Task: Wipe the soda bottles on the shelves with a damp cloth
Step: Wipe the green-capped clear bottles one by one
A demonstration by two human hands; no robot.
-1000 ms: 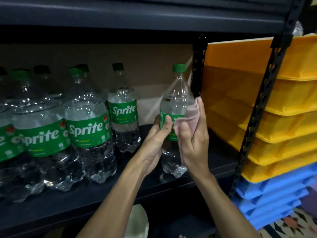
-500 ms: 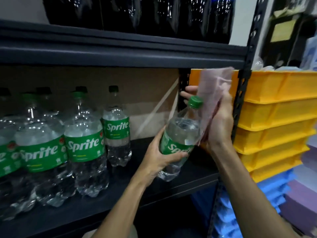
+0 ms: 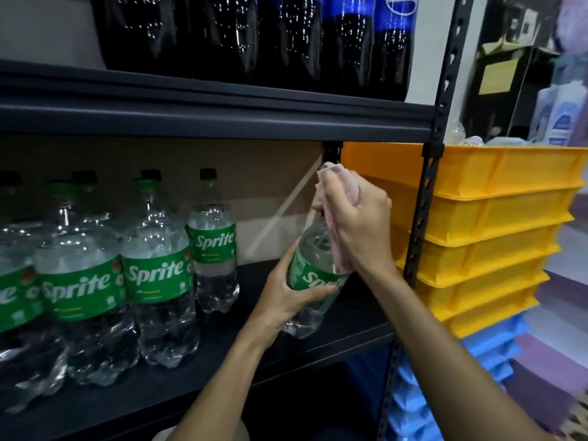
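Note:
My left hand (image 3: 288, 297) grips a small Sprite bottle (image 3: 315, 275) by its green label, tilted with the top leaning right, lifted just above the dark shelf (image 3: 222, 361). My right hand (image 3: 359, 224) holds a pale pink cloth (image 3: 337, 186) wrapped over the bottle's neck and cap, which are hidden under it. Several more Sprite bottles (image 3: 159, 275) stand upright on the shelf to the left, one small one (image 3: 214, 246) nearest the held bottle.
Dark cola bottles (image 3: 286, 39) fill the shelf above. A black upright post (image 3: 426, 192) stands just right of my hands, with stacked yellow trays (image 3: 493, 224) and blue trays (image 3: 477, 361) behind it. Cardboard backs the shelf.
The cloth, which was open beside the cap, is now bunched over the bottle's cap and neck under my right hand. The bottle stays tilted in my left hand.

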